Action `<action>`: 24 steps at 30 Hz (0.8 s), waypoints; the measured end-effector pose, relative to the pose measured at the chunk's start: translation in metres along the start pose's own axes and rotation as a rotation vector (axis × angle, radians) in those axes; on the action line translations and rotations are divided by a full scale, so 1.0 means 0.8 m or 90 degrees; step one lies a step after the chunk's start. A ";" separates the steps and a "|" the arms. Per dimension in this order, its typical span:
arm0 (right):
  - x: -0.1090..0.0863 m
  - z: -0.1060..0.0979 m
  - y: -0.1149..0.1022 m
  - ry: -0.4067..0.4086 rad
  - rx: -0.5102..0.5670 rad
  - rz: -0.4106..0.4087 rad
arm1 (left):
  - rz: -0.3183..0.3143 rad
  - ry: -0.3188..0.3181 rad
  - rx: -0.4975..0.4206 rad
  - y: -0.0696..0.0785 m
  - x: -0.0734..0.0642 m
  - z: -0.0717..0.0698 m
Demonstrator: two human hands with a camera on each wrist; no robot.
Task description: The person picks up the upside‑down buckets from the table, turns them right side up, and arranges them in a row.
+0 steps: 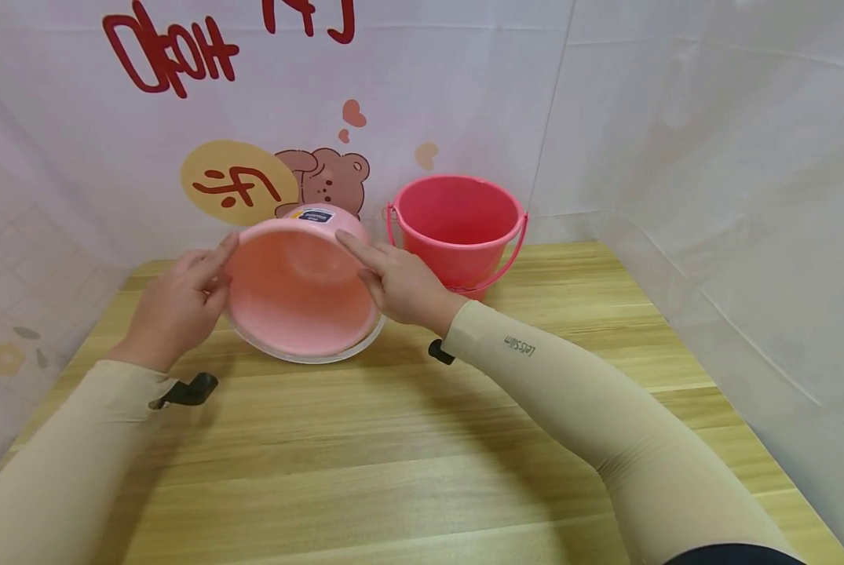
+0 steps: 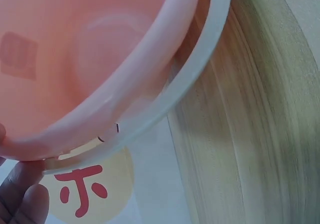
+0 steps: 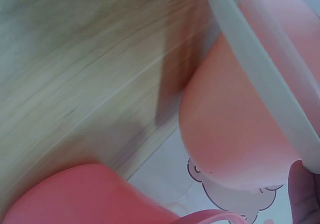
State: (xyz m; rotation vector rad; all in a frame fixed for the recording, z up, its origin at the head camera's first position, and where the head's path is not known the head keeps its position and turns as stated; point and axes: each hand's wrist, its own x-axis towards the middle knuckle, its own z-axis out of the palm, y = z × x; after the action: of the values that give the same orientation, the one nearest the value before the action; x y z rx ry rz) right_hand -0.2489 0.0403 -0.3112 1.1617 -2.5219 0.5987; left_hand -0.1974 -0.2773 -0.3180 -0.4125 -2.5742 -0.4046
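Note:
A light pink bucket [image 1: 301, 290] is tipped on its side at the back left of the table, its mouth facing me. My left hand [image 1: 177, 302] grips the rim at its left, and my right hand [image 1: 407, 282] holds the rim at the upper right. Along the lower edge of the mouth hangs the bucket's white handle [image 1: 312, 360]. In the left wrist view, fingers [image 2: 25, 194] pinch close to where that handle meets the rim. A sticker [image 1: 314, 215] shows on the bucket's outer wall. Only a few right fingers [image 3: 304, 194] appear in the right wrist view.
Just right of my right hand, a darker pink bucket [image 1: 446, 259] stands upright with its thin handle [image 1: 509, 263] hanging down in front. Behind the wooden table [image 1: 365, 471] hangs a white printed backdrop [image 1: 478, 86] with a bear and red lettering; pale sheets enclose both sides.

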 end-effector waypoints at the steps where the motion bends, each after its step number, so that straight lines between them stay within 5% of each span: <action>1: 0.000 -0.001 -0.001 0.001 0.004 0.004 | -0.001 0.006 -0.005 -0.001 0.000 0.000; 9: 0.002 -0.007 -0.006 0.001 0.059 0.011 | 0.003 0.038 -0.014 -0.002 -0.004 0.003; 24: 0.008 -0.012 -0.004 0.005 0.169 0.079 | -0.029 -0.015 -0.046 -0.007 -0.008 0.003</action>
State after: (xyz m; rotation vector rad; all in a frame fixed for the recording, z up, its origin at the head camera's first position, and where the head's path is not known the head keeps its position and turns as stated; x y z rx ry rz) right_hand -0.2494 0.0391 -0.2993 1.0882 -2.5790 0.9937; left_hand -0.1953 -0.2830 -0.3240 -0.3869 -2.6022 -0.5140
